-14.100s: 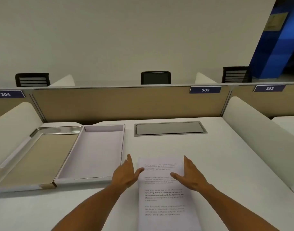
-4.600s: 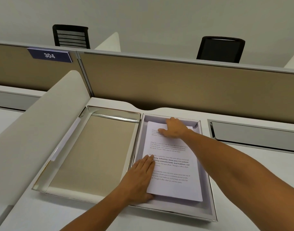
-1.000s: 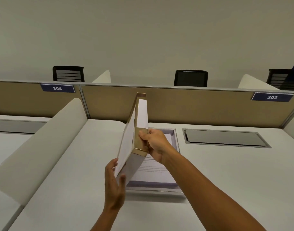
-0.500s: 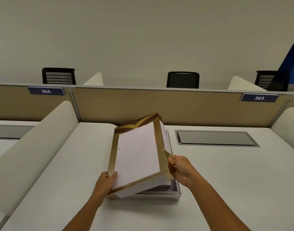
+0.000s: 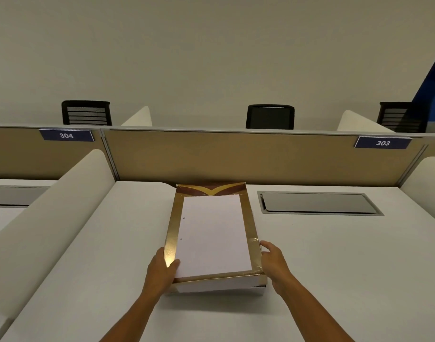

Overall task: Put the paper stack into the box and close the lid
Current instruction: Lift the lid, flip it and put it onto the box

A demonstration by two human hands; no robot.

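The lid [image 5: 211, 233], white on top with a gold border and a brown-and-gold far end, lies over the box on the white desk. A strip of the box's white front wall [image 5: 218, 287] shows under the lid's near edge, which sits a little higher on the right. My left hand [image 5: 162, 270] grips the lid's near left corner, thumb on top. At the near right edge, my right hand [image 5: 273, 260] holds the lid's side. The paper stack is hidden inside the box.
A grey cable hatch [image 5: 317, 203] is set into the desk to the right of the box. A beige partition [image 5: 236, 156] runs along the back, and rounded white dividers [image 5: 51, 218] flank the desk. Black chairs [image 5: 270, 116] stand beyond the partition.
The lid, which was tilted up on its left side, has come down nearly flat over the box. Both hands have stayed on its near corners.
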